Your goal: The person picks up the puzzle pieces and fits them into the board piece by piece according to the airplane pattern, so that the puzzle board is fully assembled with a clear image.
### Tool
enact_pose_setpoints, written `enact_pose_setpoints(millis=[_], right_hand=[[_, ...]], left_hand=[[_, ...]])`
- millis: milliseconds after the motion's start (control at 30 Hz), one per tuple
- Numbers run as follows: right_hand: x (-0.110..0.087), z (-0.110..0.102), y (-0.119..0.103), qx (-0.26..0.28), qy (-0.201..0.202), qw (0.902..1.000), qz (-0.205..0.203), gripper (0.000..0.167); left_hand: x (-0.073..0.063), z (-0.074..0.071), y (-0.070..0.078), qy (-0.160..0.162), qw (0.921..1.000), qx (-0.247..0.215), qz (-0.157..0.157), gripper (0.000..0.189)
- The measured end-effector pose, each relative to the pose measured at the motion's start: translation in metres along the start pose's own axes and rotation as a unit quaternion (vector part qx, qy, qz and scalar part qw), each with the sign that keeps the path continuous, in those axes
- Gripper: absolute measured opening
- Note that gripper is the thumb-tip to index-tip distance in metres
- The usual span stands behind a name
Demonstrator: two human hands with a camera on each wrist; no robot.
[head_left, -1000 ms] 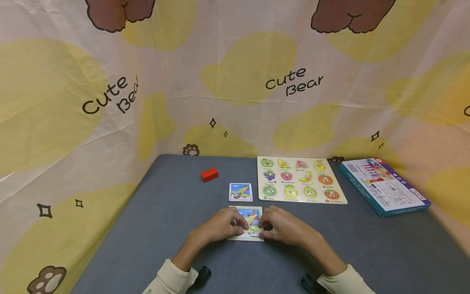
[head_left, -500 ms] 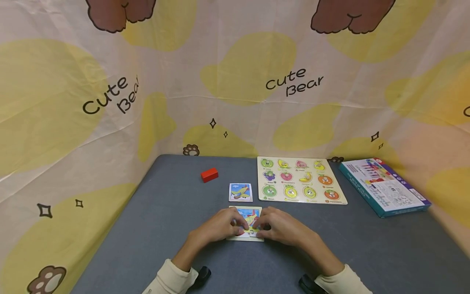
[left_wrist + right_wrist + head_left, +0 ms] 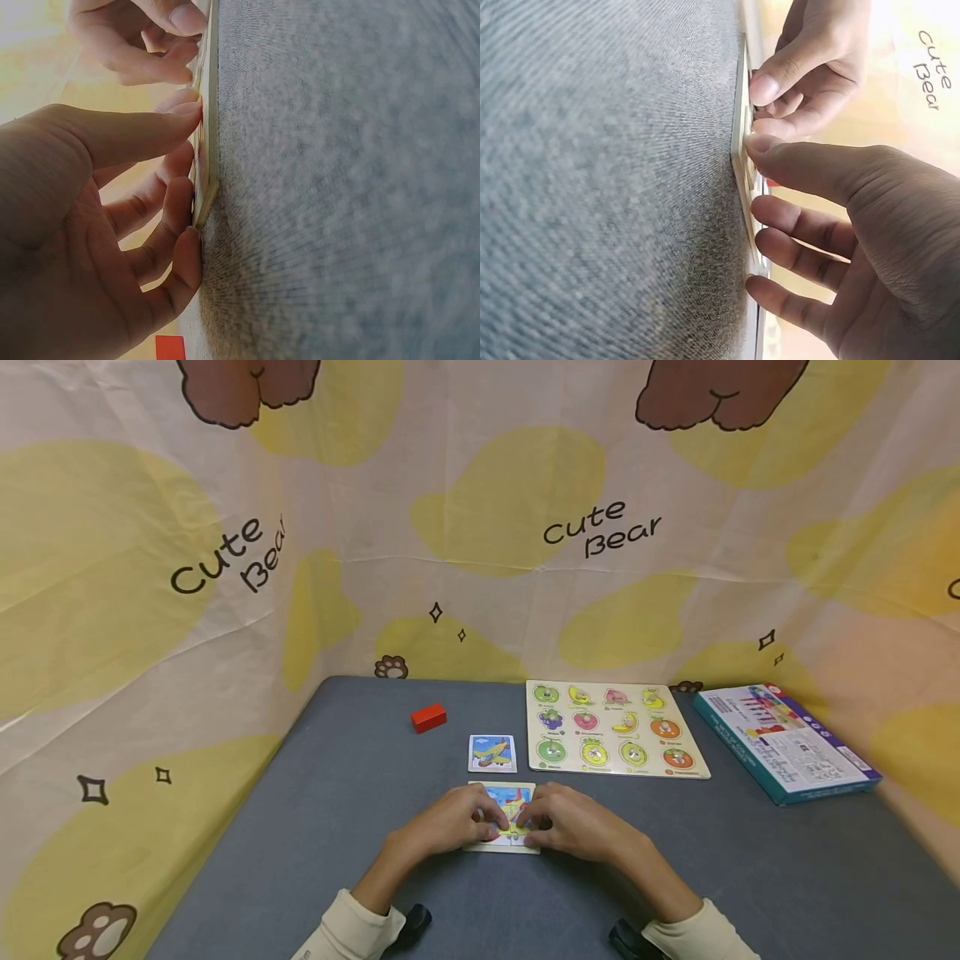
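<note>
A small jigsaw puzzle with a yellow-and-red airplane picture lies in its pale frame on the table. My left hand has thumb and curled fingertips on the lower-left puzzle piece. From the other side, my right hand pinches the lower-right puzzle piece against its neighbour. In the left wrist view the left thumb presses near the frame's edge. The right thumb touches the puzzle's edge in the right wrist view. Fingers cover part of the picture. Just beyond lies an airplane picture card.
A red block sits at the back left. Behind the right hand lies a fruit picture board, and a teal-sided box is at the far right. Patterned cloth hangs around the grey table.
My right hand has moved slightly left with its puzzle piece, closing the gap to the neighbouring piece, then stayed there. My left hand has kept its place.
</note>
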State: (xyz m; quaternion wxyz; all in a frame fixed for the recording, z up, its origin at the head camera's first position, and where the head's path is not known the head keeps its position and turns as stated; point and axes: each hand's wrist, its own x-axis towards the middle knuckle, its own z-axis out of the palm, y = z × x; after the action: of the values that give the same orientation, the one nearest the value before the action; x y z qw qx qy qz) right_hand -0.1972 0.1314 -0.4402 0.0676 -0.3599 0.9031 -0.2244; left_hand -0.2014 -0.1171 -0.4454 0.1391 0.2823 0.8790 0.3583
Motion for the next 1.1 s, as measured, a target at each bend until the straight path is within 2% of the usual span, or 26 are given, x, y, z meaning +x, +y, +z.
enact_pose_setpoints(millis=[333, 500, 633, 733, 833, 967, 1100], right_hand=[[0.0, 0.0, -0.001, -0.015, -0.004, 0.9999, 0.005, 0.015], [0.001, 0.0, -0.001, -0.006, 0.005, 0.9999, 0.009, 0.018], [0.004, 0.001, 0.001, 0.007, 0.015, 0.9996, 0.022, 0.021], [0.006, 0.001, 0.001, 0.013, 0.02, 0.999, 0.036, 0.023], [0.008, 0.002, 0.001, 0.017, 0.025, 0.9983, 0.051, 0.024], [0.008, 0.002, 0.002, 0.019, 0.026, 0.9974, 0.064, 0.025], [0.002, 0.002, 0.006, 0.025, 0.027, 0.9979, 0.052, 0.025]], left_hand=[[0.0, 0.0, 0.001, 0.0, 1.0, -0.001, -0.003, 0.013], [0.0, 0.0, 0.001, -0.001, 1.0, -0.001, 0.001, 0.013], [0.0, 0.0, 0.002, -0.004, 0.9997, 0.014, 0.022, 0.018], [-0.001, 0.001, 0.006, -0.018, 0.9983, 0.024, 0.049, 0.028], [-0.002, 0.001, 0.009, -0.035, 0.9969, 0.032, 0.063, 0.037], [-0.003, 0.001, 0.012, -0.043, 0.9962, 0.042, 0.063, 0.039], [-0.003, 0.002, 0.011, -0.05, 0.9965, 0.034, 0.058, 0.036]])
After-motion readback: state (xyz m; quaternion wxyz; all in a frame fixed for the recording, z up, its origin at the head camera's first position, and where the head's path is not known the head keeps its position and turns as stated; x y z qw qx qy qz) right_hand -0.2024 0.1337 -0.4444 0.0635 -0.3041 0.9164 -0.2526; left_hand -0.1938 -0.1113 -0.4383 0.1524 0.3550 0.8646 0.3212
